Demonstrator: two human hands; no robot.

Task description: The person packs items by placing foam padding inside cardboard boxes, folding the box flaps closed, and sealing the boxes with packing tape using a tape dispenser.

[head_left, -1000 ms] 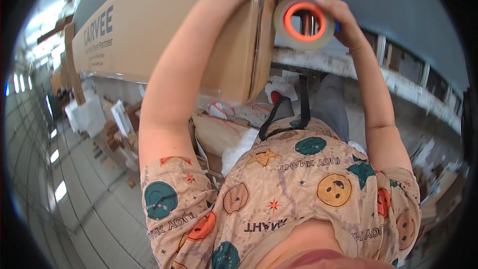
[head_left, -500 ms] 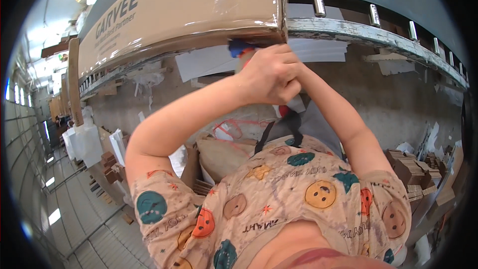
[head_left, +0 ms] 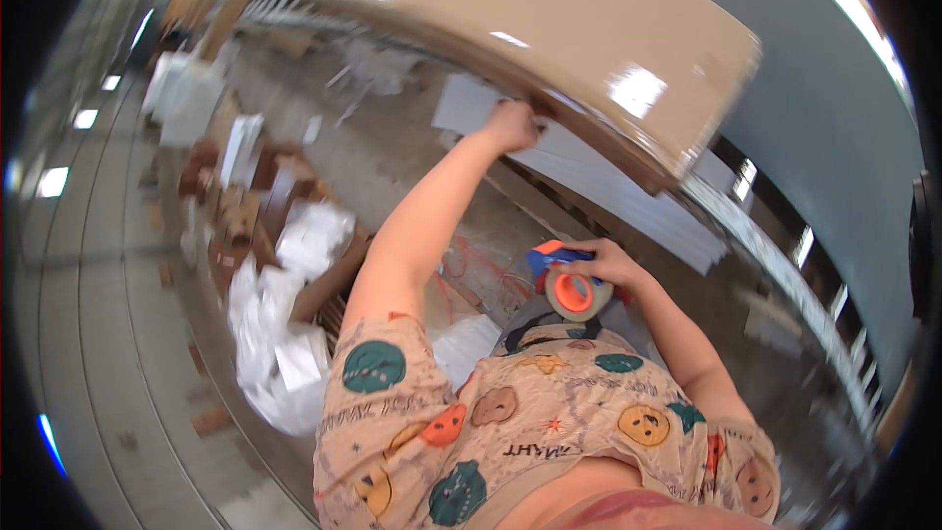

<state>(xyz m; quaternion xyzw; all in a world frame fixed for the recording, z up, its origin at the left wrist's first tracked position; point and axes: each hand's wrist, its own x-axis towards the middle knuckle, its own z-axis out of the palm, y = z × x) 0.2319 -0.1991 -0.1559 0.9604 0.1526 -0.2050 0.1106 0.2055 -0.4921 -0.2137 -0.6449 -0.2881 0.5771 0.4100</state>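
A long brown cardboard box (head_left: 549, 20), sealed with shiny clear tape, lies along the far side. My left hand (head_left: 515, 126) is closed at the lower edge of its near side; whether anything is between its curled fingers is hidden. Close to my body, my right hand (head_left: 610, 263) grips a tape dispenser (head_left: 549, 257) with blue and orange parts. The dispenser carries a roll of tape (head_left: 577, 296) on an orange hub, and the roll hangs below my fingers.
Under the box runs a metal roller conveyor (head_left: 785, 255), with white sheets (head_left: 618, 186) below it. White plastic bags (head_left: 280, 363) and cardboard scraps are heaped at the left. A wooden post (head_left: 240, 5) rises at the far left.
My hands have moved apart from where they overlapped below the box. The right came back toward my body with the tape dispenser, while the left stayed by the box. The view has turned.
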